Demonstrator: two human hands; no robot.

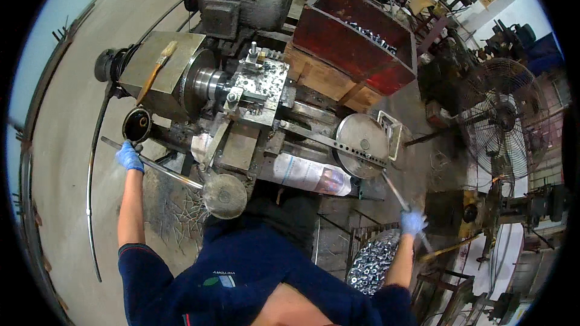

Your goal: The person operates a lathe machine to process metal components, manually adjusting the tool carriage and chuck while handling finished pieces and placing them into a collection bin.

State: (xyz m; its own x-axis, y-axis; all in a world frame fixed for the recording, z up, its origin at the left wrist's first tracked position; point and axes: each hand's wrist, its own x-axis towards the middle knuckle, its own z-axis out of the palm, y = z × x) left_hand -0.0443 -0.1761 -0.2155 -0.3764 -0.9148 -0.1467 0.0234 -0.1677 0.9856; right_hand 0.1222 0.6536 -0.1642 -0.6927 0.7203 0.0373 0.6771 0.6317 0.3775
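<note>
My left hand [128, 157], in a blue glove, is closed round a long metal rod [172, 174] that runs to a round metal disc [224, 196]. Just above that hand is a dark round pot [137, 124] with a ring-like part inside. At the right, my gloved right hand [414, 222] grips a metal bar [395, 190] that reaches up to a perforated flat arm [338, 143] by a larger disc [362, 145]. Between my hands stands a lathe-like machine, with a shiny chuck [211, 84] and a block-shaped tool holder [257, 90].
A brush [158, 69] lies on the machine's headstock [157, 54]. Behind are a motor [244, 3] and a red bin [356, 39] with metal parts. Low at the right, a container holds many small metal parts [373, 264]. A large fan [504, 118] stands farther right.
</note>
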